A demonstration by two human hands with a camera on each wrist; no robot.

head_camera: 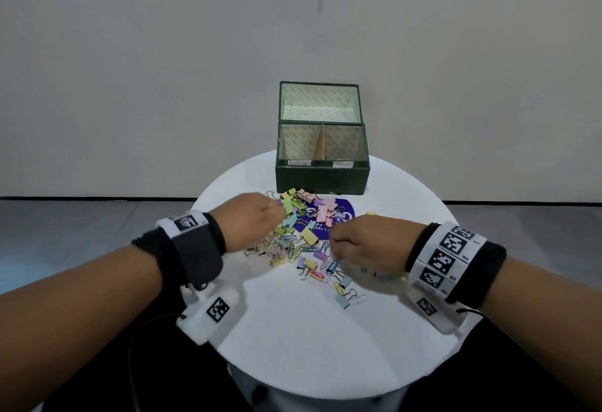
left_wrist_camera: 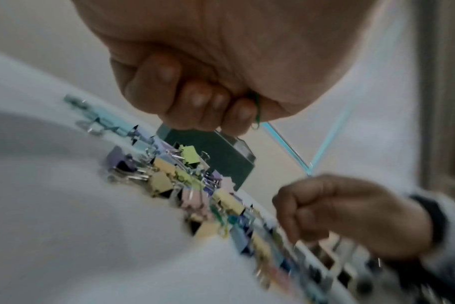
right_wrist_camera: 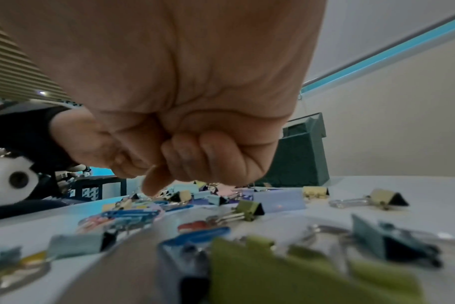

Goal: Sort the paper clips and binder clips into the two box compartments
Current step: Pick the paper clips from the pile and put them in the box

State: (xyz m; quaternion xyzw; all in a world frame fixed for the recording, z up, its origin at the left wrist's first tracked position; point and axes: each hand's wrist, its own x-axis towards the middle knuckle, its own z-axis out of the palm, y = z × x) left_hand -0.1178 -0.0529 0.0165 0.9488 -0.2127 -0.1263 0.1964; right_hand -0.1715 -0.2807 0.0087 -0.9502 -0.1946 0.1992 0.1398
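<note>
My forearms are bare. My left wrist wears a black and grey band under a white marker strip; my right wrist wears black cuffs, a white strip of square-coded tags between.

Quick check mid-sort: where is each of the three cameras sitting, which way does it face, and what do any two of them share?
Head: above, facing forward and down at the table, clip pile and box; both forearms show.
Left wrist: under the left hand, whose curled fingers pinch a green paper clip; right hand beyond.
Right wrist: low over the table, under the right hand's curled fingers.
All three share the box and pile.
</note>
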